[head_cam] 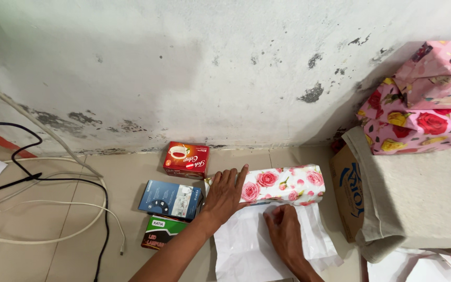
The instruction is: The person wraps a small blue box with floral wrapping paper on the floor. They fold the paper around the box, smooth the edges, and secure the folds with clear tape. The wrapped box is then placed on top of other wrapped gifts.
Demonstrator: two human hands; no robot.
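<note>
- Rose-print wrapping paper (pixel 283 184), smooth with a slight sheen, around a long box at 6 o'clock.
- White sheet (pixel 246 245) below it: thin, matt paper, faintly creased.
- Small cartons at 8 o'clock: glossy printed cardboard, red box (pixel 186 160) shiniest.
- Grey cloth (pixel 418 198) at 3 o'clock: coarse, matt weave over brown cardboard.
- Wall (pixel 210 68): rough, chalky plaster, flaking dark patches.
- Floor (pixel 53 209): smooth beige tile, dull.

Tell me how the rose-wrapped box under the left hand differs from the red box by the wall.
The rose-wrapped box is long and covered in white paper with pink roses; the red box is shorter and bare, showing a printed cup. The left hand rests on the rose-wrapped box; nothing touches the red box. Both lie flat on the floor.
</note>
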